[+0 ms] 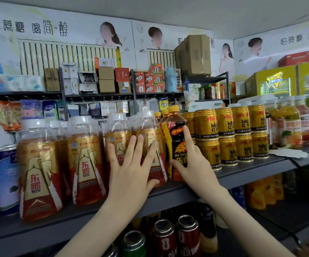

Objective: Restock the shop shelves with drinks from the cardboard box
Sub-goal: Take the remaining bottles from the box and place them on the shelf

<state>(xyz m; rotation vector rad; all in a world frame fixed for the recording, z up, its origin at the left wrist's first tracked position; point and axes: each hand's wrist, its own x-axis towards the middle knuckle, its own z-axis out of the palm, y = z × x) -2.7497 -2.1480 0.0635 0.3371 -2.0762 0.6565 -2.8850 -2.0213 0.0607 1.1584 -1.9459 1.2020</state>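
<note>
On the grey shelf [246, 176] stands a row of gold-and-red drink bottles [38, 173] with white caps. My left hand [131, 169] lies flat against the two rightmost of them, fingers straight and spread, thumb low by a bottle's base. Just to their right stands a black Hi-Tiger bottle [177, 145] with an orange cap. My right hand [194, 162] holds it from the right side, with the thumb across the label and the index finger pointing up along it; its other fingers are hidden behind the bottle.
Stacked gold Red Bull cans [224, 138] stand close on the right of the black bottle. Blue-and-white cans [7, 179] fill the left end. Can tops [164, 236] show on the shelf below. A brown cardboard box [194, 54] and yellow cartons [274, 80] sit higher up.
</note>
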